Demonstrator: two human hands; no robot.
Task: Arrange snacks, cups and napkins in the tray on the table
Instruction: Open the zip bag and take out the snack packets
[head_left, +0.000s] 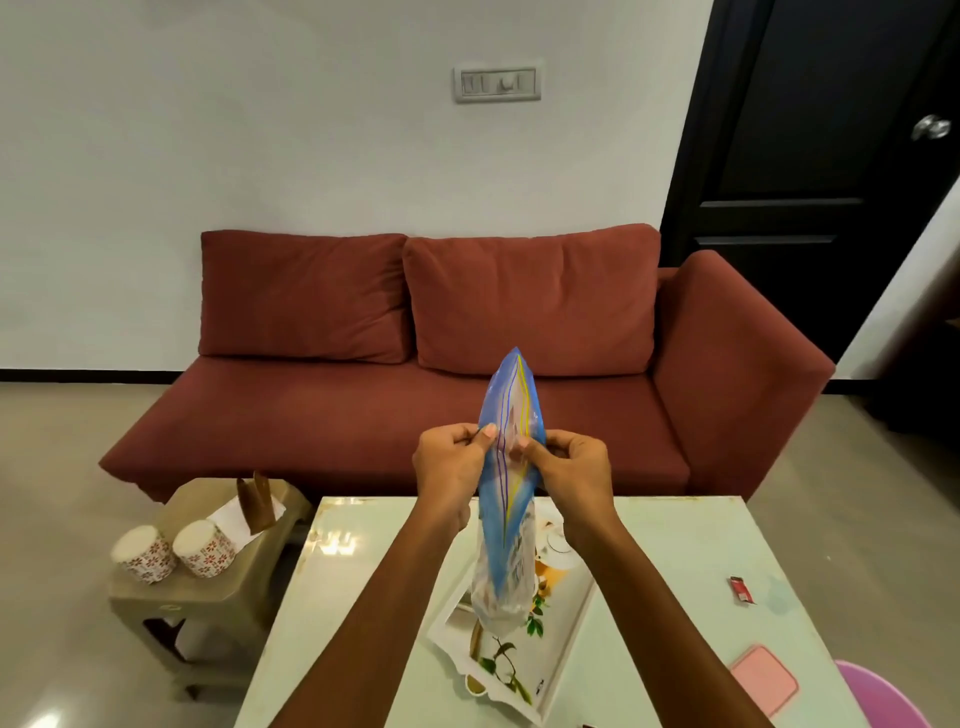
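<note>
I hold a clear zip bag (511, 415) with a blue top and blue and yellow seal lines upright above the table. My left hand (449, 470) pinches one side of its mouth, and my right hand (571, 470) pinches the other side. The bag's lower part, with pale snack pieces inside, hangs over a white tray (470, 631) printed with leaves. The tray lies on the pale green table (675, 551). Two paper cups (174, 551) with red flowers lie on a beige stool (208, 587) to the left, beside white napkins (236, 517) in a brown holder.
A red sofa (415, 384) stands behind the table. On the table's right side lie a small red wrapper (742, 591) and a pink flat case (764, 679). A pink chair edge (878, 696) shows at bottom right. A dark door (810, 156) is at the far right.
</note>
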